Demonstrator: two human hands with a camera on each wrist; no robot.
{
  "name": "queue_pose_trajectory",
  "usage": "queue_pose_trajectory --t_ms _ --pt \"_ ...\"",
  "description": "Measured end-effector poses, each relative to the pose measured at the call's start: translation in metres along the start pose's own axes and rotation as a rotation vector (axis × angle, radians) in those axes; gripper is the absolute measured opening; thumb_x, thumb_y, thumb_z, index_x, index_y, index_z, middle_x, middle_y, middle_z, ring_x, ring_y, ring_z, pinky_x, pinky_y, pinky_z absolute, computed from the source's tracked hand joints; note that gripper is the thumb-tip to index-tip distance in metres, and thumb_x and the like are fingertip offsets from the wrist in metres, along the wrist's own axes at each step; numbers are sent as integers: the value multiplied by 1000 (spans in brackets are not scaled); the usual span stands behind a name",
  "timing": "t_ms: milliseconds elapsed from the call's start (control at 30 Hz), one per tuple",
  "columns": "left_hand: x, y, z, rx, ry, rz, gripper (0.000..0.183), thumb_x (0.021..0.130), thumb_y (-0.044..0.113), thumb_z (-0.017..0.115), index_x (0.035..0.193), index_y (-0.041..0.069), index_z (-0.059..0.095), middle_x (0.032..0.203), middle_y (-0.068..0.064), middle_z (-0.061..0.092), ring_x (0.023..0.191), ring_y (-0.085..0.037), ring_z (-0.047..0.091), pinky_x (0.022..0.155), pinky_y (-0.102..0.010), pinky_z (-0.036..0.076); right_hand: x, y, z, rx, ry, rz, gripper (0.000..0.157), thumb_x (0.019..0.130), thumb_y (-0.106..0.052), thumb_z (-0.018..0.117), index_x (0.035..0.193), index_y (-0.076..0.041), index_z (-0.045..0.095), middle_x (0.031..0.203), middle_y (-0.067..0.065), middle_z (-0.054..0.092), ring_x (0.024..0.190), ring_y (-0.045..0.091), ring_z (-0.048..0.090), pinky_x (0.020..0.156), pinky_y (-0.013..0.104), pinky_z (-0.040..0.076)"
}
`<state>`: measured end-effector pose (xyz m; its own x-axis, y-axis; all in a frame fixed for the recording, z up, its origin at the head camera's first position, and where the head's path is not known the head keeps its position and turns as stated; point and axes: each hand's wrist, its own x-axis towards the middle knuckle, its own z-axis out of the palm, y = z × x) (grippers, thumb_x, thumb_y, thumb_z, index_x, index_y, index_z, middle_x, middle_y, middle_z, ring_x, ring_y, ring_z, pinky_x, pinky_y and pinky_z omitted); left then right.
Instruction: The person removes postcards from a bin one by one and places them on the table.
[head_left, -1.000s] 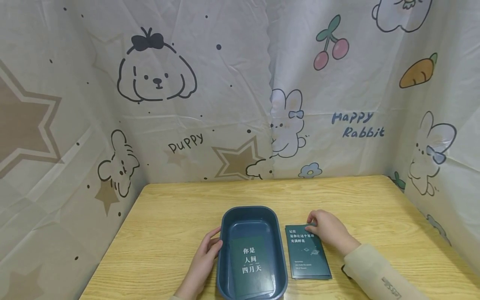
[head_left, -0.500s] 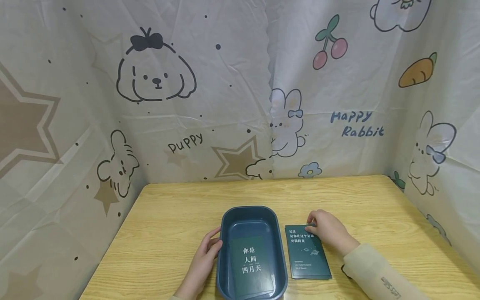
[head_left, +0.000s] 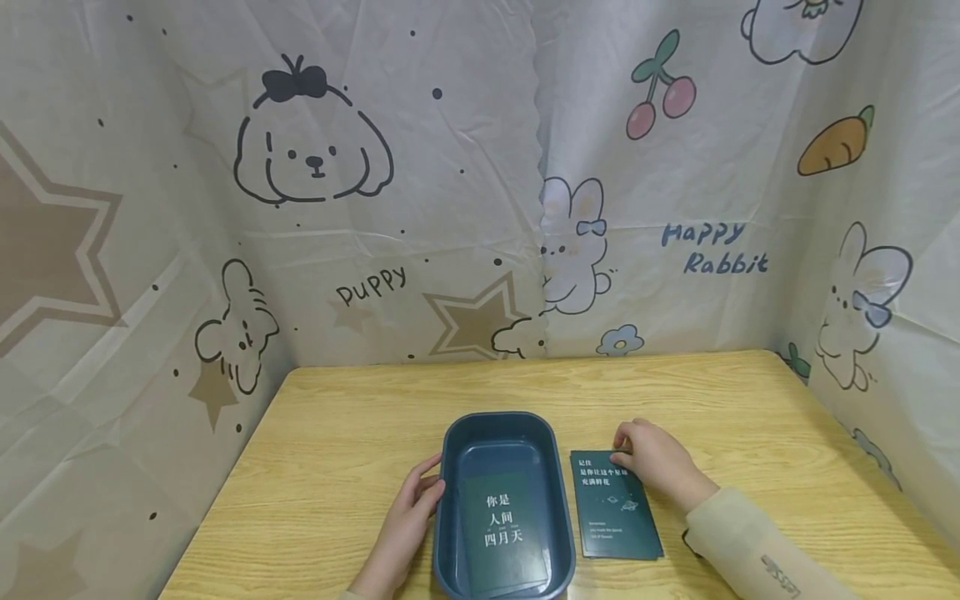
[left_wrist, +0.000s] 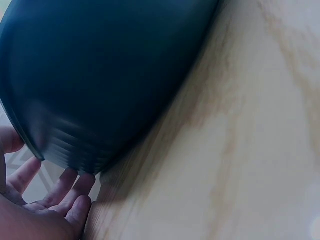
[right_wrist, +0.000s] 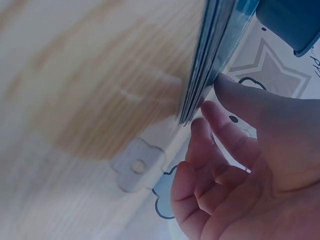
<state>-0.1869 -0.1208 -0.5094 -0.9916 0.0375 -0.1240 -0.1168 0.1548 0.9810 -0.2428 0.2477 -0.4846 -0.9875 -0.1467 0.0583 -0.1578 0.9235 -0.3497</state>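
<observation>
A dark blue rectangular tray (head_left: 505,421) stands at the table's near middle, with a green printed card (head_left: 504,562) lying on its floor. My left hand (head_left: 408,518) is at the tray's left side, its fingertips against the outer wall, as the left wrist view also shows beside the tray (left_wrist: 110,75). To the right of the tray lies a stack of green printed cards (head_left: 617,521). My right hand (head_left: 656,461) pinches the stack's far right corner, thumb on top and fingers at the edge. Several layers show at the edge of the stack (right_wrist: 210,60) in the right wrist view.
The wooden table (head_left: 360,417) carries the tray and cards near its front edge. A pale cloth curtain (head_left: 450,208) printed with cartoon animals closes off the back and both sides.
Nearly nothing differs. Both hands, the tray and the cards hold their places.
</observation>
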Motion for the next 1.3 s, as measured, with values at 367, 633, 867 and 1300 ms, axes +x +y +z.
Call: queue_pose_trajectory --t_ms 367,633,867,1300 --pt "-1 0 0 -14 1 -2 49 108 29 52 155 14 45 138 -18 60 126 -30 58 106 -50 51 -4 -13 -4 18 20 5 10 94 -19 76 93 -10 71 79 0 54 68 14 49 60 30 43" --pt "0 0 0 -12 -1 -7 50 109 30 51 155 15 44 139 -18 59 126 -30 58 106 -51 51 -8 -37 -16 13 79 -72 9 93 -20 77 92 -14 70 81 -3 58 69 12 51 63 29 46" --pt "0 0 0 -10 -1 -11 50 109 31 51 156 14 43 138 -18 59 126 -29 58 105 -50 52 -10 -63 -26 31 124 -152 7 93 -19 77 90 -16 70 80 -7 56 66 7 48 61 26 44" --pt "1 -1 0 -8 6 -10 49 109 29 51 155 14 44 138 -19 60 126 -30 58 104 -50 52 -9 -110 -24 140 119 -244 9 91 -18 79 88 -19 70 83 -10 59 70 4 51 63 23 46"
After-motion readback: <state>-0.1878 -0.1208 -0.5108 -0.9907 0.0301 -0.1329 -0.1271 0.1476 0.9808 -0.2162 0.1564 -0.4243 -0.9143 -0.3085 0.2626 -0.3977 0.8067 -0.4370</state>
